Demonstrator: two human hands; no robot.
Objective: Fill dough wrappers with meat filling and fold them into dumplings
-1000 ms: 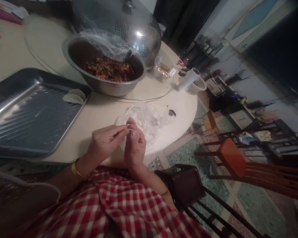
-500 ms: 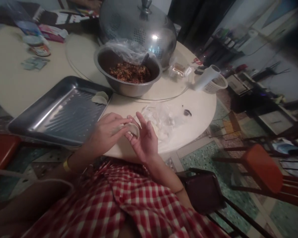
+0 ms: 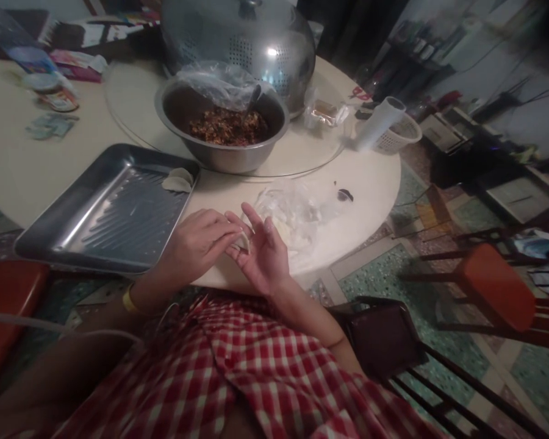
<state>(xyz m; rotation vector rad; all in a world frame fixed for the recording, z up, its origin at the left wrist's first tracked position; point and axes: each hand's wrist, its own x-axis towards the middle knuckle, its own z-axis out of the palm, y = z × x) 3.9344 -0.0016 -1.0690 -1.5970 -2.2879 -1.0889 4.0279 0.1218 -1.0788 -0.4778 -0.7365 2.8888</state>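
Observation:
My left hand [image 3: 196, 244] and my right hand [image 3: 263, 259] meet over the near edge of the round table [image 3: 9, 164]. Between them is a pale folded dumpling [image 3: 243, 241]. The left fingers pinch its edge and the right palm cups it, fingers partly spread. A steel tray [image 3: 105, 213] lies to the left with two finished dumplings [image 3: 178, 180] in its far corner. Beyond the hands stands a steel bowl [image 3: 219, 125] of dark minced filling. A clear plastic bag of wrappers [image 3: 293, 210] lies just right of my hands.
A perforated steel dome cover [image 3: 247, 42] stands behind the bowl. A white roll and small basket [image 3: 388, 128] sit at the table's right edge. Packets and papers [image 3: 55, 91] lie at the far left. Wooden chairs [image 3: 489, 292] and a dark stool [image 3: 384, 341] stand on the right.
The view swung left and up. My right hand went from closed over the dumpling to cupping it with fingers spread, while the left hand kept pinching the edge.

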